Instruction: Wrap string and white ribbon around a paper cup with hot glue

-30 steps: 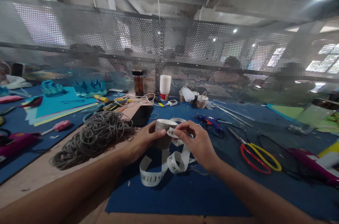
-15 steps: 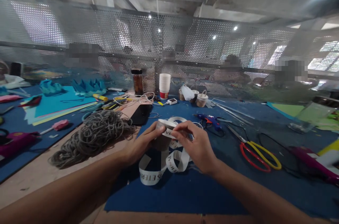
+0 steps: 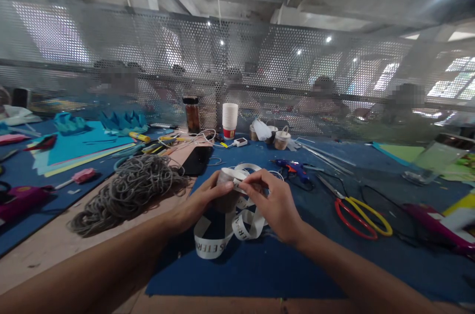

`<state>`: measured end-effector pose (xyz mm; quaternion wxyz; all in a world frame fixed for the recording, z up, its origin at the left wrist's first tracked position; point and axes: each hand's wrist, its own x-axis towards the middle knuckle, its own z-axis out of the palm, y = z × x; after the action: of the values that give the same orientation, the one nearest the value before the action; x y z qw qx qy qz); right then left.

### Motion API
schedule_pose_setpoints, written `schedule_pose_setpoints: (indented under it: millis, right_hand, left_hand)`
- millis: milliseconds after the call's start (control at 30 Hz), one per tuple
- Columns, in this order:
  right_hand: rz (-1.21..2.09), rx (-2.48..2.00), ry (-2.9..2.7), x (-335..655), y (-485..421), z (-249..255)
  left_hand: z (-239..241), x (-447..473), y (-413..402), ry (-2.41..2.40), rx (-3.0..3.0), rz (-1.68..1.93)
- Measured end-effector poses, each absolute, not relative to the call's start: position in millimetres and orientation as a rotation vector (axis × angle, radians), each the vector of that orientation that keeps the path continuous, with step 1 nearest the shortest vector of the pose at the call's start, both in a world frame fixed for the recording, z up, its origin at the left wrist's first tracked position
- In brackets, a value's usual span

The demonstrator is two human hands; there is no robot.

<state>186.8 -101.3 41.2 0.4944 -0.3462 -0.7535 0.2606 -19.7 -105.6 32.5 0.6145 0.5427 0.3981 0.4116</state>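
My left hand [image 3: 200,200] is closed around a small paper cup [image 3: 224,201] with a white rim and a grey-brown lower side, its thumb near the rim. At the cup's upper side, my right hand [image 3: 276,203] pinches a white ribbon [image 3: 211,248] printed with dark capital letters. The ribbon hangs in loose curls below and behind the cup, over the blue mat [image 3: 237,279]. The fingers hide part of the cup and the pinched stretch of ribbon.
Left of the hands lies a heap of grey cord [image 3: 137,190], with a black phone [image 3: 199,159] behind it. To the right are a blue glue gun [image 3: 293,168] and red-and-yellow-handled scissors [image 3: 356,217]. Stacked paper cups [image 3: 230,121] and a dark jar [image 3: 192,115] stand behind.
The cup has tipped slightly in my left hand, so more of its white opening shows. The right fingers stay pinched on the ribbon, now closer against the cup's side.
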Motion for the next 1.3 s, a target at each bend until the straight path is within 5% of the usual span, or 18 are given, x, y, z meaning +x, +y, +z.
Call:
schedule_pose_setpoints:
  millis: [1300]
  right_hand:
    - [0.634,-0.887,-1.809,184,-103,42]
  left_hand:
    - [35,-12,-107,1.007,1.304,1.026]
